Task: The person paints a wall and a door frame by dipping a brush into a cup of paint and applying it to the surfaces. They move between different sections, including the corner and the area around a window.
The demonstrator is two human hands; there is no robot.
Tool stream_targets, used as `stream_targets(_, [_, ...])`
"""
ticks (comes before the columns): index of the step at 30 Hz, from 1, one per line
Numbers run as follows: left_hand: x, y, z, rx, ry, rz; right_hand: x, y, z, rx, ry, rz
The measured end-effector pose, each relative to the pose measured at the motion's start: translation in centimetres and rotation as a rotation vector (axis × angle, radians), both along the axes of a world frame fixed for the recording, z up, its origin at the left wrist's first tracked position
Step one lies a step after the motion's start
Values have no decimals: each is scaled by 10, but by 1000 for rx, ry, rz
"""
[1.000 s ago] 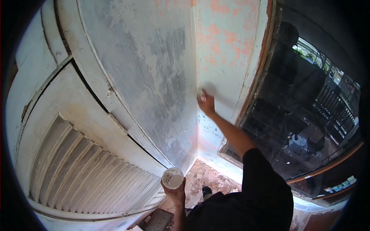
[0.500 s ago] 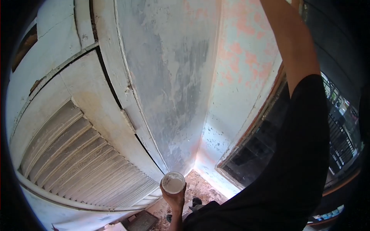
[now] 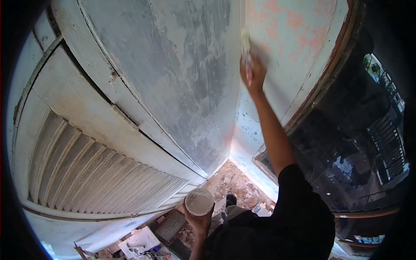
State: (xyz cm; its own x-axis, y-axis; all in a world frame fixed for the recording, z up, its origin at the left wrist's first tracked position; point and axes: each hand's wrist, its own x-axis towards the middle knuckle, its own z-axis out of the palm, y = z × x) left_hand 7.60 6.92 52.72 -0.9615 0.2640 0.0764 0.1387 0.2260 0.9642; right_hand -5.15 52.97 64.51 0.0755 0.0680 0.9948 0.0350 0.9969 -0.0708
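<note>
My left hand (image 3: 200,224) is wrapped round a round tub (image 3: 190,209) and holds it upright, low in front of my body. Inside lies pale, whitish paint (image 3: 199,203). High up, my right hand (image 3: 255,73) grips a paintbrush (image 3: 246,43) by its handle, with the pale bristles pointing up. The brush overlaps the inner corner where the patchy grey wall (image 3: 182,78) meets the pale wall with pink patches (image 3: 281,56). My right arm reaches forward and upward.
A white louvred shutter door (image 3: 99,173) stands to the left. On the right is a dark glass window (image 3: 338,138) with a worn wooden frame. Debris covers the floor (image 3: 232,180), with a shoe (image 3: 231,199) on it and scattered clutter (image 3: 143,242) at lower left.
My right hand has come down into view with the paintbrush at the corner. The view has turned and shows more of the window and floor. The tub stays in my left hand.
</note>
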Motion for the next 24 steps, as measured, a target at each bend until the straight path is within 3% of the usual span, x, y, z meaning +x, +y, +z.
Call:
stream_targets(3, [7,-6,-6,0,5,24,25,-38,-106,-265,-84,88])
stream_targets(5, [7,-9,-11,32,2,36,39,-58,-160,-645,-69,169])
stream_targets(7, [9,-10,-19,68,-33,26,33,-60,-190,-790,127,112])
stream_targets(10, [4,-12,-37,68,15,-16,1,-15,-194,-1353,439,457])
stream_targets(12, [5,-9,-31,6,69,7,-13,-4,-109,-1333,631,653])
stream_targets(15, [6,-1,-9,86,53,12,-19,15,14,-1044,372,303])
stream_targets(17, [3,3,-8,138,80,9,-14,-1,118,-864,299,-34])
stream_targets(20, [4,8,-1,196,129,16,-19,-4,235,-645,234,-290])
stream_targets(22, [3,12,2,195,151,26,-12,-12,315,-673,208,-139])
stream_targets(24, [6,14,11,193,112,44,-32,28,397,-561,224,-215])
